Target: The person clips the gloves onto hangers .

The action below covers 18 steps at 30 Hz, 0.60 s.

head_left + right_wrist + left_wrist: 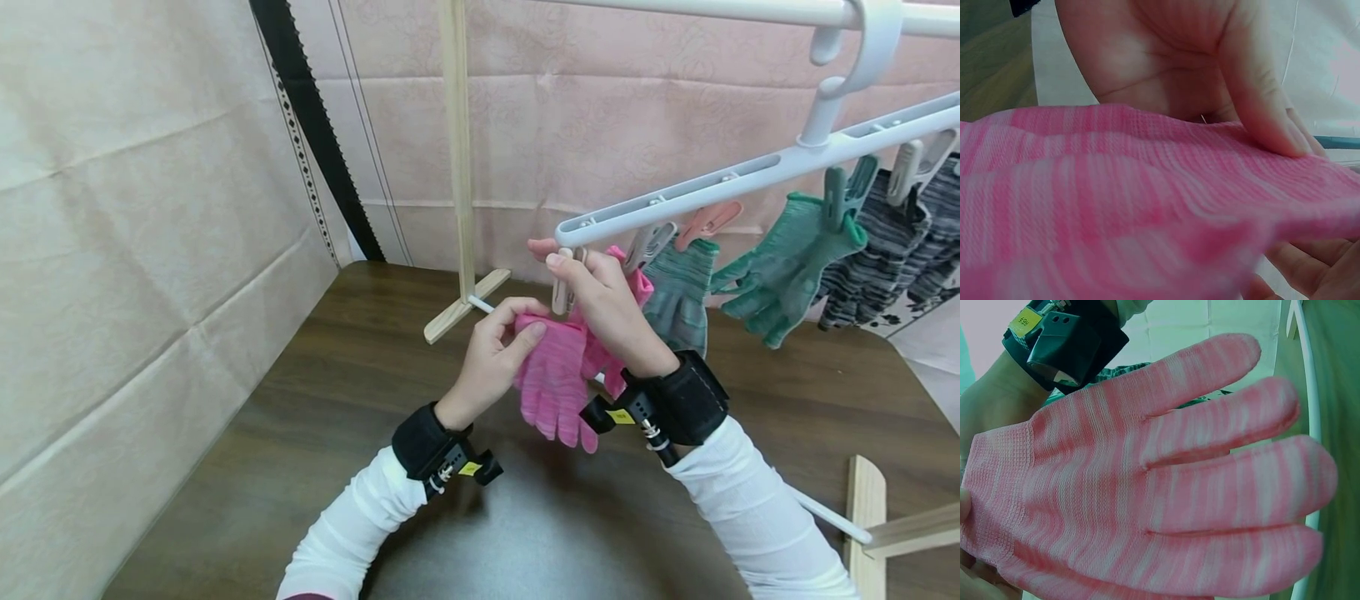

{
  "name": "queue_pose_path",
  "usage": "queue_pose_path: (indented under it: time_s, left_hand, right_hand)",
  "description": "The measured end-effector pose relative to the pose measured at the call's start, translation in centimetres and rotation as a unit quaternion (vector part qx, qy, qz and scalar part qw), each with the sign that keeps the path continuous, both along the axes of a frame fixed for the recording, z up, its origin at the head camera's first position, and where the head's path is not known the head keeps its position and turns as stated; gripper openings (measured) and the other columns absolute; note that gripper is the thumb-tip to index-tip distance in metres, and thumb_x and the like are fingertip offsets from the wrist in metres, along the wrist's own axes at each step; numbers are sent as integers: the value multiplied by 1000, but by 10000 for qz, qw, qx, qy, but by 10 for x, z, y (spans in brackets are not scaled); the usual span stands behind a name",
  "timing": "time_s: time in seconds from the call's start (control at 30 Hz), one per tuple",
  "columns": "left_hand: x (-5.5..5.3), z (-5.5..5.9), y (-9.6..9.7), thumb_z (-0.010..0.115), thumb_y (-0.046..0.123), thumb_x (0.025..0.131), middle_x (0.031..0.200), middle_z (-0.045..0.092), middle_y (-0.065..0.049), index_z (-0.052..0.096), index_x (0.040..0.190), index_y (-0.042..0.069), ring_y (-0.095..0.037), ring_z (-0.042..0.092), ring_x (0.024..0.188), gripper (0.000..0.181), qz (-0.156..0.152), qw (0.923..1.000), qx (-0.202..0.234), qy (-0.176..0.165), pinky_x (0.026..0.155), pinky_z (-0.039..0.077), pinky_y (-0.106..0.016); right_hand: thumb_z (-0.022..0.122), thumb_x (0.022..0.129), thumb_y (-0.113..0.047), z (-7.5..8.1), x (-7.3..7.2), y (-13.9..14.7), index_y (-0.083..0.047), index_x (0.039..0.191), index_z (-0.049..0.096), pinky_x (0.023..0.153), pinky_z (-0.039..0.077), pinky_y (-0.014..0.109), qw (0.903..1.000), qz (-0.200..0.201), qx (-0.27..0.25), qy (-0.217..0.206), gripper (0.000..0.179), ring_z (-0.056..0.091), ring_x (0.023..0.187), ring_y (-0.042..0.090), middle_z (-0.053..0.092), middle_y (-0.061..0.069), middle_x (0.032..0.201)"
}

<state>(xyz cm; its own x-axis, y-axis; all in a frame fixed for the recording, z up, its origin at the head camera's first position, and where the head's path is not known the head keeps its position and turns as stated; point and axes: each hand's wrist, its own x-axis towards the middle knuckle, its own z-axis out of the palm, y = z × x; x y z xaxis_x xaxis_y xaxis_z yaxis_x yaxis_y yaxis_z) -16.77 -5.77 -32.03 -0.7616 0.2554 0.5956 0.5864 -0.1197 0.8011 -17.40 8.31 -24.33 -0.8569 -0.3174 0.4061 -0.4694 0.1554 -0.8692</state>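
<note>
A pink knit glove [553, 379] hangs fingers down below the left end of a white clip hanger [720, 179]. My left hand [525, 323] pinches its cuff between thumb and forefinger. My right hand [558, 262] is raised to the hanger's end and pinches a beige clip [562, 292] just above the cuff. A second pink glove [639, 287] shows behind the right hand. The glove [1147, 487] fills the left wrist view. In the right wrist view a finger [1266, 112] of the right hand presses on the glove's cuff [1116, 187].
More gloves hang clipped along the hanger: a grey-green one [678, 296], a green one [787, 267] and striped dark ones [892, 242]. A wooden stand post [459, 142] rises behind the hands from the brown table [315, 400]. Another wooden foot [866, 517] lies at the right.
</note>
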Motion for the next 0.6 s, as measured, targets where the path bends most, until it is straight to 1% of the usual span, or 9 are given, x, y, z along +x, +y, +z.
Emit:
queue_pose_path:
  time_s: [0.2,0.4,0.6]
  left_hand:
    - [-2,2,4,47,-5,87,95,52,-24,49,104,-10,-6,48,74,18,-66,10000,57,-31,62,40,-18]
    - [-4,4,7,47,-5,86,88,51,-24,48,104,-11,-6,46,71,18,-110,9999,108,-8,62,38,-18]
    - [-5,5,8,46,-6,87,87,50,-27,47,105,-12,-5,47,70,19,-262,9993,234,-139,62,39,-18]
  right_hand:
    - [38,91,-16,-2,0,0,6,119,49,104,24,44,10000,8,41,-44,38,42,122,25,47,19,128]
    - [38,91,-17,-3,0,1,5,120,50,104,22,46,10000,19,32,-52,38,41,122,25,47,16,128]
    - [38,91,-18,-4,0,2,3,121,50,104,21,48,9999,36,84,-85,39,40,123,24,47,15,129]
